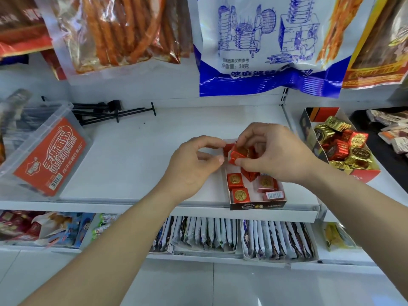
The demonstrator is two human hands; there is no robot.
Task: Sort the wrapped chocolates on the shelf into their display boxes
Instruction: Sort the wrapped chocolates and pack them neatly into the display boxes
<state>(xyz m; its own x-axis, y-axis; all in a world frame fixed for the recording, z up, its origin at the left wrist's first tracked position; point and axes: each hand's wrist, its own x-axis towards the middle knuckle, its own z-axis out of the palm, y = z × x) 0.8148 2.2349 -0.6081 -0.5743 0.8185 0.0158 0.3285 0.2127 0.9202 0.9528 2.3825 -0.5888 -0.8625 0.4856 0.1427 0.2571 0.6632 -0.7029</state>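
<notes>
1. Pinching a small cluster of red wrapped chocolates (237, 154) between curled fingers and thumb, the right hand (278, 155) hovered over the back of a display box (258, 205).
2. The left hand (194, 166) was curled too, its thumb and forefinger tips right at the cluster's left edge; whether it actually gripped a wrapper I could not tell.
3. Nearest the camera, on the lower shelf, rows of flat packets (205, 233) stood on edge.
4. The display box sat at the front lip of the white shelf (136, 151), with several more red squares (235, 181) lying inside.
5. Off to the right, a second box (364, 175) held gold and red pieces (344, 151) mixed together.
6. A clear tub with a red label (44, 151) lay tilted at the left, black hooks (106, 111) behind it.
7. Farthest back, snack bags (265, 47) hung above.
</notes>
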